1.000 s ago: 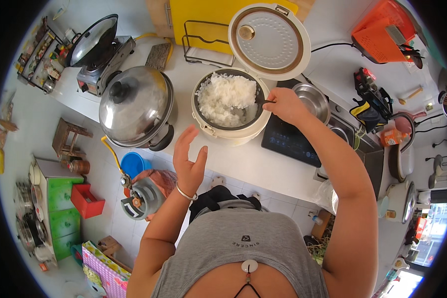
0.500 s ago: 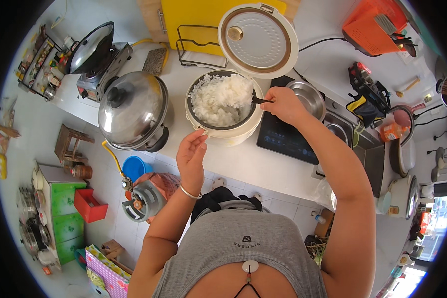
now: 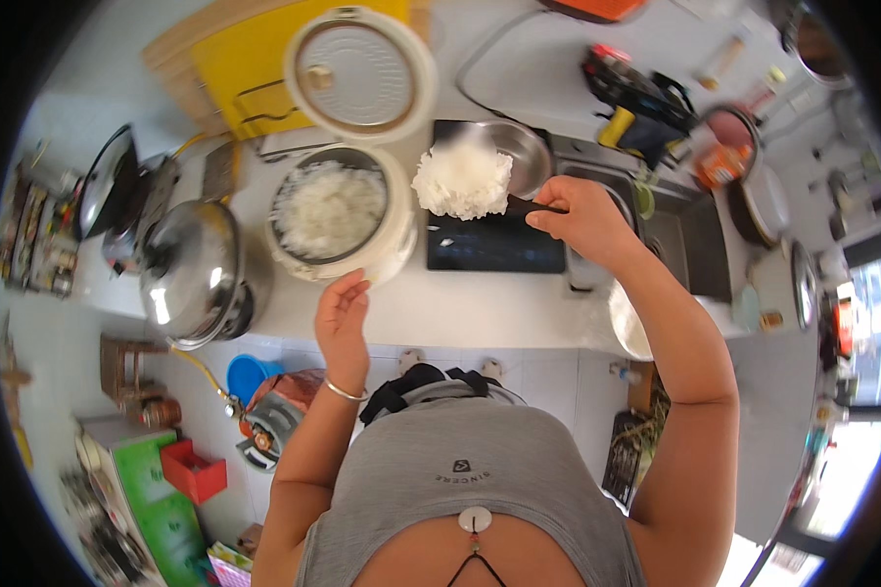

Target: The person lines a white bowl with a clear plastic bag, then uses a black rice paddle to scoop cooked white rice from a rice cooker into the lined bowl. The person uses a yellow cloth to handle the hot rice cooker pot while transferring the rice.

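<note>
White rice, a heaped mound (image 3: 462, 184), is carried on a utensil with a dark handle (image 3: 533, 205) at upper centre of the frame; the utensil's head is hidden beneath the load; the right hand (image 3: 579, 217), right of centre, has its fingers closed on that handle; the mound appears over a black cooktop (image 3: 494, 247) and in front of a metal bowl (image 3: 521, 157), part of which it covers.

The left hand (image 3: 341, 315), left of centre, is half curled, its fingertips at the lower edge of the cream rice cooker (image 3: 398, 235); whether they touch it, or grip anything small, cannot be told; more rice (image 3: 331, 207) lies in the cooker's dark inner pot, slightly blurred; the cooker's lid (image 3: 357, 78) stands raised at upper left of centre.

A steel pot (image 3: 191, 264) with a domed lid occupies the left of the frame, on the same pale desk (image 3: 440, 318); a sink (image 3: 700, 240) is at right.
</note>
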`<action>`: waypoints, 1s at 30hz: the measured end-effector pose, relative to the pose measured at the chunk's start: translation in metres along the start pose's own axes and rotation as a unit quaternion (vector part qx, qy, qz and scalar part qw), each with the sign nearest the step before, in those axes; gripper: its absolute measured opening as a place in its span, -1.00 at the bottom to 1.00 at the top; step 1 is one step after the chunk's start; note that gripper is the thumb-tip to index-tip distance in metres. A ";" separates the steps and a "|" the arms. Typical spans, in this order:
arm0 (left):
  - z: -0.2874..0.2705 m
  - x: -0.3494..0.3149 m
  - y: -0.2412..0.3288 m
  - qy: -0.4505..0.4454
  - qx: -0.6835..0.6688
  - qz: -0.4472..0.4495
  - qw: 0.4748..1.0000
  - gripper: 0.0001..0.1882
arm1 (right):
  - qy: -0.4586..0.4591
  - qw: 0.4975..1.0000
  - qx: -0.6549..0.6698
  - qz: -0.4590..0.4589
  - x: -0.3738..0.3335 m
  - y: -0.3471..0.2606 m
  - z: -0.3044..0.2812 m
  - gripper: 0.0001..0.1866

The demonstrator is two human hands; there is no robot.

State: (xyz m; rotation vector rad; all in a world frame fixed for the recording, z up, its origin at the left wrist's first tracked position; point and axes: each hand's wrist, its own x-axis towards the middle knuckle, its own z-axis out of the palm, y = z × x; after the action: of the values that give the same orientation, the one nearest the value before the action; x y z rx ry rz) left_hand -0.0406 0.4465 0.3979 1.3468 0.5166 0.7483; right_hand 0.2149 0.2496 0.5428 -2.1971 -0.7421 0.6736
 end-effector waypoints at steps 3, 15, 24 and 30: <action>0.021 -0.007 -0.002 -0.016 0.016 -0.017 1.000 -0.70 | 0.055 0.998 0.026 0.031 -0.054 0.037 -0.035 -0.75; 0.101 -0.034 -0.022 -0.157 0.059 -0.083 0.982 -0.75 | 0.289 0.929 -0.084 0.213 -0.236 0.205 -0.095 -0.82; 0.148 -0.060 -0.040 -0.262 0.075 -0.108 0.956 -0.76 | 0.225 0.872 -0.372 0.226 -0.195 0.316 0.016 -0.72; 0.145 -0.069 -0.061 -0.284 0.140 -0.104 0.943 -0.80 | 0.306 0.881 -0.288 0.220 -0.221 0.296 0.009 -0.67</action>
State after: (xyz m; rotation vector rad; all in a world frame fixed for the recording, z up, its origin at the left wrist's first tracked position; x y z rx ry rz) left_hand 0.0291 0.2950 0.3565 1.6585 0.2984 0.0918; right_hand 0.1437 -0.0676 0.3673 -2.9408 -0.0967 -0.1041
